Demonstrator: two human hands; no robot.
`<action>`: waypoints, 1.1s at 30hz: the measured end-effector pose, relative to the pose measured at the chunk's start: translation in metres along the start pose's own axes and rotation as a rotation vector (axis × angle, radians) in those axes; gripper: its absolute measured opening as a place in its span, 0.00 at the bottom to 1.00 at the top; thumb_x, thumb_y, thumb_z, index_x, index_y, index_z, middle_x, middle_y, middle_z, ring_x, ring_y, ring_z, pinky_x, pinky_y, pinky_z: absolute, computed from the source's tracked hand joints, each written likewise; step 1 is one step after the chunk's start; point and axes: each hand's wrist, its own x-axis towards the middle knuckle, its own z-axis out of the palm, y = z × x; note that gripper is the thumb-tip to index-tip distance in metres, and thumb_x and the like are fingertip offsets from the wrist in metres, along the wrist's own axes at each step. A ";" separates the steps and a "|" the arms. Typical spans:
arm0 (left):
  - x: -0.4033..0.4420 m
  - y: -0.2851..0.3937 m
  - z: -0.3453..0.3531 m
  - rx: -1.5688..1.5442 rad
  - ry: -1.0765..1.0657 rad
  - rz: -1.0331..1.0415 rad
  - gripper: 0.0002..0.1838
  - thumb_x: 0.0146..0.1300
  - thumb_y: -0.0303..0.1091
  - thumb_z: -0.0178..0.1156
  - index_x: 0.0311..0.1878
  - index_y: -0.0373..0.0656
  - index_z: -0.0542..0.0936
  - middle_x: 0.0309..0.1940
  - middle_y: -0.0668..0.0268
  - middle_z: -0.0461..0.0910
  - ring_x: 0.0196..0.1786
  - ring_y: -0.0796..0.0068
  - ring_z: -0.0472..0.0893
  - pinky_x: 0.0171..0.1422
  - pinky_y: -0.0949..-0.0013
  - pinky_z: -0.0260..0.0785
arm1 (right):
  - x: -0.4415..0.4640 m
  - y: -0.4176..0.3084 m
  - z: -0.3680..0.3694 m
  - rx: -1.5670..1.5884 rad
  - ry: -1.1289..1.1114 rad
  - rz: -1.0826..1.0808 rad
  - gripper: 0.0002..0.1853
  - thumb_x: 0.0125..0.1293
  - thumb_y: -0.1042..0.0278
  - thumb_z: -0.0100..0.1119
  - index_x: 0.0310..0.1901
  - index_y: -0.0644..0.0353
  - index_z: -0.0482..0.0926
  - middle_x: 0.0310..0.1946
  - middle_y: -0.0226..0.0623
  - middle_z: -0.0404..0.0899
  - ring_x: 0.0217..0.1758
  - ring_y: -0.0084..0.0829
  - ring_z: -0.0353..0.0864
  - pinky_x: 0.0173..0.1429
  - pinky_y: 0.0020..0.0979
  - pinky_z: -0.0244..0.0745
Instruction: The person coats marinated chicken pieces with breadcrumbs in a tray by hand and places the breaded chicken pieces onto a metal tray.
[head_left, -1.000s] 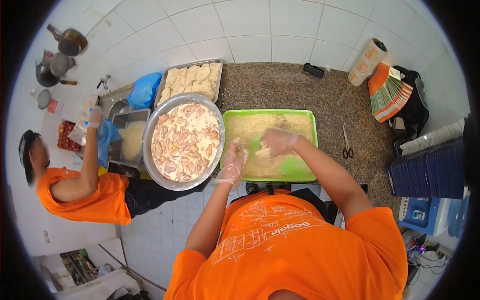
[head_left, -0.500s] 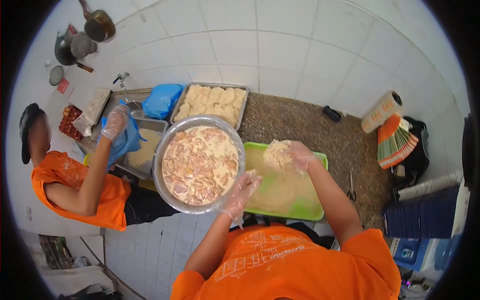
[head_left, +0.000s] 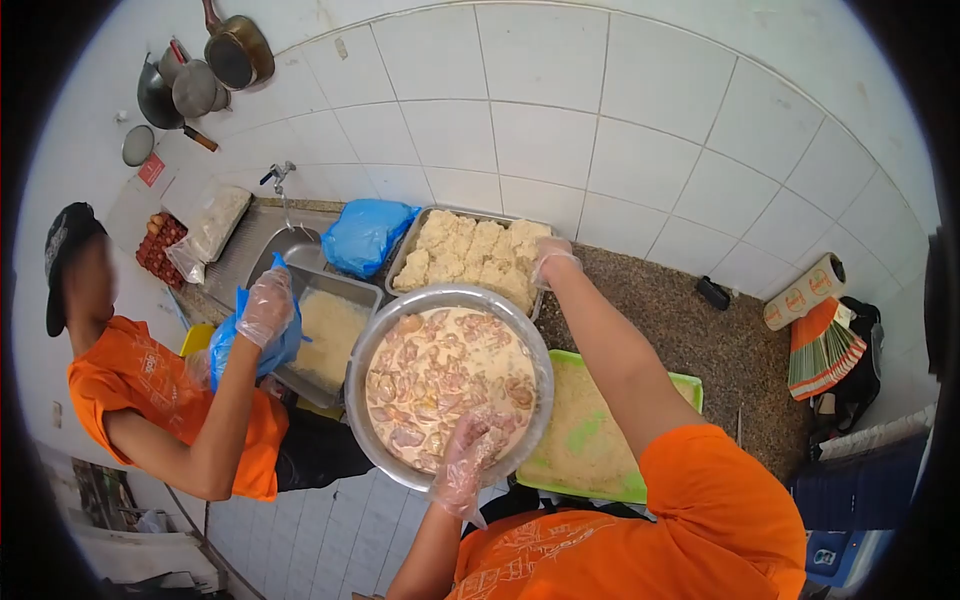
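My left hand [head_left: 468, 455], in a clear plastic glove, is over the near side of a large metal bowl [head_left: 548, 400]. Its fingers are stretched out and coated, touching the raw chicken pieces in pale batter [head_left: 430, 380]. At the right end of a metal tray [head_left: 395, 285] is my gloved right hand [head_left: 556, 262], closed at a crumb-coated chicken piece [head_left: 528, 236]; its fingertips are partly hidden. Rows of breaded pieces [head_left: 465, 245] fill this tray. To the right of the bowl, a green tray [head_left: 685, 385] holds crumbs, with some green base showing.
A co-worker in an orange shirt [head_left: 150, 390] stands at left, holding a blue bag [head_left: 285, 335] over a grey crumb container [head_left: 370, 300]. Behind are another blue bag [head_left: 368, 235], a sink [head_left: 295, 245] and a tap [head_left: 280, 175]. A plastic roll [head_left: 805, 292] stands at right.
My right hand has moved from the green tray to the metal tray, carrying the breaded piece. My left hand has moved from the bowl's rim into the bowl. The co-worker's blue bag is lower.
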 end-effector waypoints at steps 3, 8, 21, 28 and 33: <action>-0.004 0.013 0.006 0.026 0.018 -0.007 0.23 0.72 0.33 0.60 0.68 0.42 0.71 0.63 0.59 0.78 0.67 0.69 0.76 0.71 0.63 0.70 | 0.010 0.030 -0.014 -0.364 0.037 -0.046 0.22 0.71 0.60 0.58 0.59 0.67 0.77 0.44 0.40 0.85 0.42 0.39 0.86 0.47 0.43 0.83; 0.014 -0.005 0.022 0.163 -0.179 -0.117 0.29 0.72 0.34 0.62 0.73 0.41 0.66 0.66 0.56 0.74 0.72 0.61 0.72 0.76 0.58 0.65 | -0.055 0.035 -0.086 -0.309 -0.061 -0.227 0.28 0.75 0.51 0.54 0.65 0.68 0.72 0.43 0.40 0.84 0.39 0.35 0.85 0.46 0.41 0.83; 0.097 -0.176 0.065 1.885 -0.322 0.508 0.42 0.70 0.53 0.57 0.77 0.33 0.60 0.76 0.40 0.57 0.79 0.38 0.57 0.84 0.48 0.46 | -0.350 -0.061 -0.322 -0.562 -0.062 -0.120 0.52 0.67 0.49 0.67 0.80 0.68 0.48 0.58 0.50 0.83 0.55 0.41 0.85 0.66 0.39 0.75; 0.044 -0.150 0.081 1.859 -0.487 0.217 0.41 0.59 0.47 0.68 0.71 0.35 0.67 0.69 0.41 0.66 0.71 0.40 0.68 0.75 0.53 0.63 | -0.390 0.026 -0.372 -1.500 -0.065 -0.108 0.55 0.51 0.57 0.78 0.74 0.75 0.57 0.61 0.64 0.75 0.70 0.56 0.72 0.75 0.42 0.67; 0.074 -0.221 0.096 1.644 -0.442 0.306 0.29 0.56 0.34 0.67 0.61 0.36 0.75 0.57 0.41 0.77 0.57 0.38 0.79 0.61 0.54 0.75 | -0.360 0.089 -0.323 -1.524 -0.035 -0.289 0.46 0.52 0.63 0.76 0.69 0.75 0.65 0.60 0.65 0.75 0.69 0.54 0.73 0.73 0.42 0.69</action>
